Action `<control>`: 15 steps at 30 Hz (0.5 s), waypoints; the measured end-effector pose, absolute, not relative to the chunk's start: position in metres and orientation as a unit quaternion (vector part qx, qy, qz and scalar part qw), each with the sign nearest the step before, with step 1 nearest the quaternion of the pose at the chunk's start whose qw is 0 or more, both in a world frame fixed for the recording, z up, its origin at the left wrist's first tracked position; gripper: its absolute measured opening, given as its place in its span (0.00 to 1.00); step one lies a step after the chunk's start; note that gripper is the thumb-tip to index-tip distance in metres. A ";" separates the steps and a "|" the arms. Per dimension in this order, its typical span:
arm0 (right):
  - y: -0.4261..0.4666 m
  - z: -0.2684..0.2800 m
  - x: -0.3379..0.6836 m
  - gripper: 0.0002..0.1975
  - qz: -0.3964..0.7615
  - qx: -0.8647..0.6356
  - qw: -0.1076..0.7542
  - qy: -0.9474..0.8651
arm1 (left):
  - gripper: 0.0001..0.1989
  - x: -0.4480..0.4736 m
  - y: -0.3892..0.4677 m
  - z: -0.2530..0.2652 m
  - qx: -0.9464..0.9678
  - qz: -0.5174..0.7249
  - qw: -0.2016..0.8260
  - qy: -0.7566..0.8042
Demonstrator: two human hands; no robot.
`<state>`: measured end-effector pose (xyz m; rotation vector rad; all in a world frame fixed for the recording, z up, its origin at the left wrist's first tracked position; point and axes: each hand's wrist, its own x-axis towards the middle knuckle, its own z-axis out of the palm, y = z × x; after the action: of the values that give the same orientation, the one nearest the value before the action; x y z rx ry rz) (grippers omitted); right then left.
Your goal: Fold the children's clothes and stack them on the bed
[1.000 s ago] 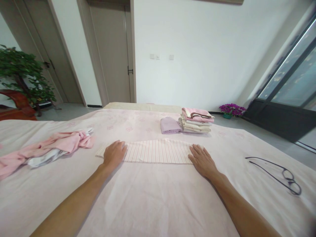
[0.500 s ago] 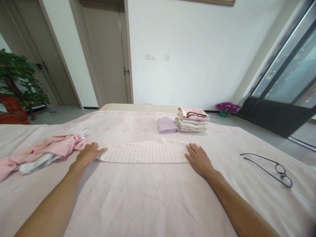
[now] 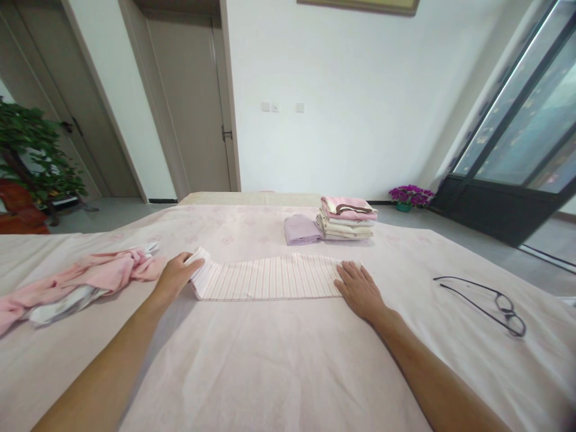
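A striped cloth garment (image 3: 265, 277), folded into a long strip, lies across the pale pink sheet (image 3: 261, 360) in front of me. Its left end is lifted and bent inward, pinched between the thumb and fingers of my left hand (image 3: 176, 275). My right hand (image 3: 360, 289) rests flat on the strip's right end, fingers stretched out. Whether the strip is trousers or another garment I cannot tell.
A crumpled pink and white garment (image 3: 103, 279) lies at the left. Farther back are a folded lilac cloth (image 3: 301, 230) and a stack of folded clothes (image 3: 346, 219). Black-framed eyeglasses (image 3: 504, 303) lie at the right.
My left hand has gone from lying on the left end to gripping it, raising it and turning it slightly to the right. My right hand stays in place on the strip.
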<state>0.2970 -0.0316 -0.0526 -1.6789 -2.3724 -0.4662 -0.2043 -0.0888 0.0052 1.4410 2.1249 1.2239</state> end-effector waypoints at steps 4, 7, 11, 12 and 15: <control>-0.033 -0.050 0.296 0.25 -0.157 -0.566 0.105 -0.802 | 0.18 -0.150 -0.090 -0.003 0.565 0.418 0.167 0.692; -0.038 -0.044 0.295 0.23 -0.147 -0.559 0.117 -0.808 | 0.16 -0.118 -0.094 -0.019 0.628 0.365 0.135 0.674; -0.046 -0.032 0.291 0.19 -0.126 -0.511 0.168 -0.834 | 0.17 -0.103 -0.103 -0.027 0.693 0.289 0.046 0.659; -0.049 -0.029 0.288 0.19 -0.116 -0.495 0.186 -0.841 | 0.15 -0.103 -0.106 -0.026 0.698 0.266 0.017 0.664; -0.058 -0.020 0.271 0.17 -0.054 -0.454 0.239 -0.857 | 0.10 -0.105 -0.113 -0.021 0.686 0.204 -0.024 0.698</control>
<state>0.2712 -0.0584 -0.0205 -1.2425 -2.3464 -0.1468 -0.1049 -0.1132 -0.0211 2.1904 2.2265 0.6498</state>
